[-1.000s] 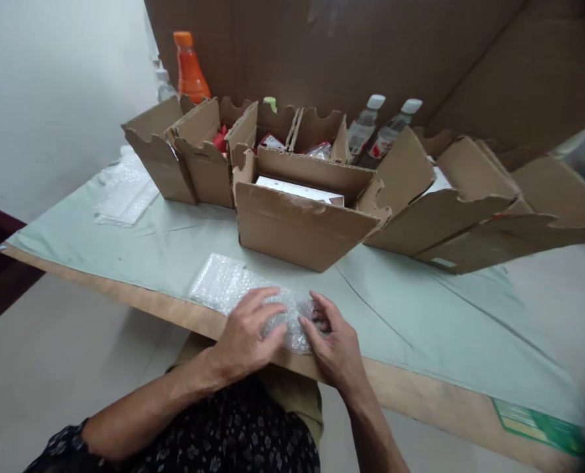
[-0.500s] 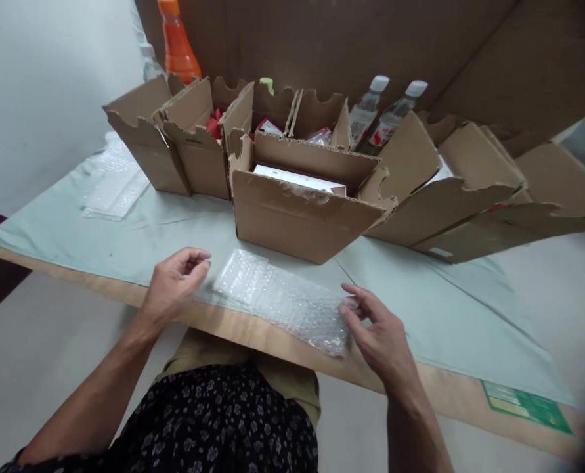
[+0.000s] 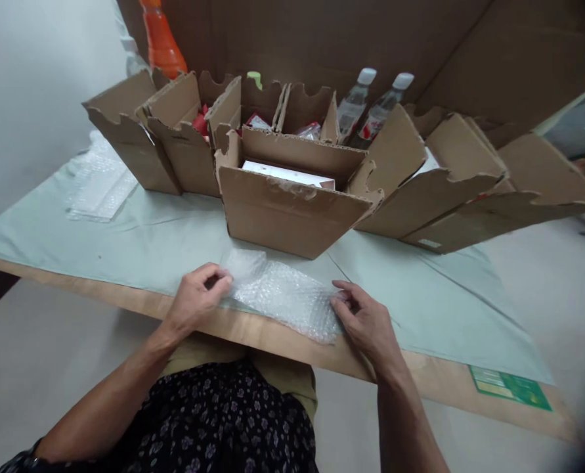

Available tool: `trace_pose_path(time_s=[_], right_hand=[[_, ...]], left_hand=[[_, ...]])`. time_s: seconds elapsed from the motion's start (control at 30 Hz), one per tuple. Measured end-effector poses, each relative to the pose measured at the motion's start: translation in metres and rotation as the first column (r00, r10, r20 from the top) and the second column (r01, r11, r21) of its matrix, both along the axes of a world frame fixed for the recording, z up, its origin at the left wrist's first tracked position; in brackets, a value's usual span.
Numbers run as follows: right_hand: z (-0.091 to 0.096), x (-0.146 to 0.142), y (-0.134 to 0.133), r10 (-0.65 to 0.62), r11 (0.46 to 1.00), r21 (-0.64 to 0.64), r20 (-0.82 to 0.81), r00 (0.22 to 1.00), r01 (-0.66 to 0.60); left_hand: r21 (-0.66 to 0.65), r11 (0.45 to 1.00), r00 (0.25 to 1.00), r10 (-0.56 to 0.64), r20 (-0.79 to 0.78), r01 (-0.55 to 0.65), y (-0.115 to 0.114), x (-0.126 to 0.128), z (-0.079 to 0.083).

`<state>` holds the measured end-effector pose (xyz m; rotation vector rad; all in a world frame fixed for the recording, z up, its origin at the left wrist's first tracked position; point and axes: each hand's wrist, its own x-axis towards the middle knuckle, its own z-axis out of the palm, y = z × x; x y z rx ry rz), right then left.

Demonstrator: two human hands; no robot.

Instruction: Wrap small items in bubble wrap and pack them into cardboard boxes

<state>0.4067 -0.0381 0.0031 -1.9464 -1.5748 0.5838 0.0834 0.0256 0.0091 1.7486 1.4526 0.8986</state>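
A clear strip of bubble wrap [image 3: 287, 295] lies along the front of the table between my hands, its left part doubled over. My left hand [image 3: 198, 295] has thumb and fingertips pinched together at its left edge. At the opposite end, my right hand [image 3: 368, 322] grips the wrap between thumb and fingers. Just behind stands a cardboard bin [image 3: 272, 207] holding a white box [image 3: 287, 175].
More bubble wrap [image 3: 102, 187] is piled at the table's left. Cardboard bins [image 3: 119, 141] line the back, some with red packets inside. Behind them stand an orange bottle [image 3: 163, 46] and clear bottles [image 3: 354, 105]. A green card [image 3: 511, 387] lies at the front right edge.
My left hand has moved right and closed at the bubble wrap's left edge. My right hand stays at the other end. The whole view has shifted slightly.
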Motion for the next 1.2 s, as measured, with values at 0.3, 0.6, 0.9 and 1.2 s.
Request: trace_pose_path(time_s=[0.3, 0.6, 0.9, 1.2], right_hand=[[0.017, 0.027, 0.013, 0.09, 0.993, -0.1, 0.321, 0.943, -0.061], [0.017, -0.024, 0.009, 0.031, 0.965, 0.229, 0.381, 0.924, -0.127], [-0.018, -0.094, 0.01, 0.466, 0.87, 0.0, 0.33, 0.821, -0.494], [-0.02, 0.059, -0.074, -0.13, 0.988, 0.143, 0.517, 0.846, 0.065]], left_hand=[[0.119, 0.964, 0.941, 0.26, -0.216, -0.239, -0.003, -0.057, -0.006], [0.552, 0.829, 0.925, 0.14, -0.353, 0.085, -0.019, -0.016, 0.025], [0.181, 0.871, 0.647, -0.185, -0.74, 0.456, -0.002, 0.025, -0.033], [0.2, 0.882, 0.714, -0.192, -0.674, 0.426, -0.007, 0.022, -0.034]])
